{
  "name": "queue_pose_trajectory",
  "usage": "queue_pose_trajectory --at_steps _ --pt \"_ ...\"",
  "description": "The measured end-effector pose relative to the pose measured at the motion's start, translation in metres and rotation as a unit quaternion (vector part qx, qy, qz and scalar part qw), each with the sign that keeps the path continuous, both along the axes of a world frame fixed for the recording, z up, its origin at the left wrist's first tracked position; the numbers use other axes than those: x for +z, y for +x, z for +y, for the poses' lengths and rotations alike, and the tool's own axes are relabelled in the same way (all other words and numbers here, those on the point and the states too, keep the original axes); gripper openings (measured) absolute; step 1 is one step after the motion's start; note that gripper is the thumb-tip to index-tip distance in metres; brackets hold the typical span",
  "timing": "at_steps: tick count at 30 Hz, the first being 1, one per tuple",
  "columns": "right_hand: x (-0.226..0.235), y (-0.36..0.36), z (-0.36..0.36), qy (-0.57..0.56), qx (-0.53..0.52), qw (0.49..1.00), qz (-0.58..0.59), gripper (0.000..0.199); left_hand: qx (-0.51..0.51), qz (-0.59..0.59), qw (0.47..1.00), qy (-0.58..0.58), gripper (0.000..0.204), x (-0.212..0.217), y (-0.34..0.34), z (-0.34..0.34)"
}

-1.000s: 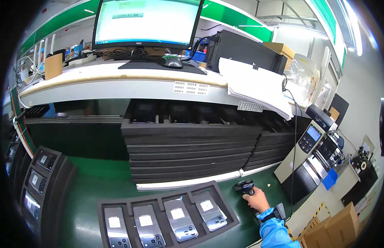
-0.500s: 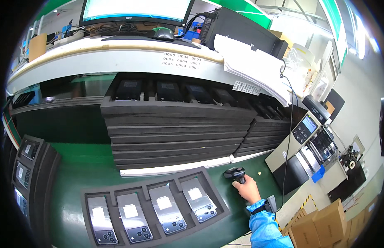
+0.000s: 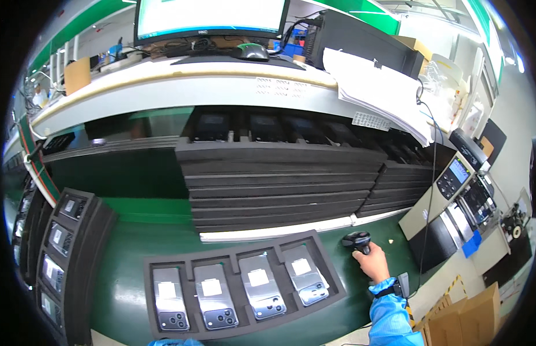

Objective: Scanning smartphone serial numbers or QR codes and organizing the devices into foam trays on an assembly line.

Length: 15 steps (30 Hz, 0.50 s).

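Note:
My right hand [image 3: 373, 262], in a blue sleeve, grips a black handheld scanner [image 3: 357, 240] just right of a black foam tray [image 3: 242, 255] on the green belt. The tray holds several phones lying back side up, each with a white sticker; the rightmost phone [image 3: 304, 274] is nearest the scanner. My left hand is out of sight; only a sliver of blue sleeve [image 3: 174, 342] shows at the bottom edge.
A tall stack of black foam trays [image 3: 279, 184] stands behind the tray. Another tray of phones [image 3: 63, 248] lies at the left. A label printer [image 3: 461, 199] sits at the right, cardboard boxes [image 3: 470, 317] below it. A monitor [image 3: 210, 17], mouse and papers rest on the upper shelf.
The view has tilted down and drawn closer to the phone tray. My right hand with the scanner has stayed just right of the tray.

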State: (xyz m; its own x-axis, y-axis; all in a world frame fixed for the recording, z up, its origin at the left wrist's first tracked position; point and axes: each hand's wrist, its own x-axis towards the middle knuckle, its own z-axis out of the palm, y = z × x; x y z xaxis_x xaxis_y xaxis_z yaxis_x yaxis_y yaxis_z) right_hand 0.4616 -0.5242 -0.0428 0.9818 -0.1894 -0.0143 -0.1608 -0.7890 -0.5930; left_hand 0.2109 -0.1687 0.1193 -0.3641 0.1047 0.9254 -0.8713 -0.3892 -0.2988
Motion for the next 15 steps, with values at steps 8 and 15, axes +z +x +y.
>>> queue_pose_trajectory --at_steps 8,15 --pt "0.004 -0.007 0.002 0.013 0.013 0.999 -0.033 0.042 0.129 0.539 0.832 0.031 0.011 -0.052 0.102 0.022" --pt "-0.003 -0.001 -0.003 0.008 0.028 0.998 -0.061 0.041 0.232 0.629 0.673 0.313 0.033 -0.153 0.149 0.025"
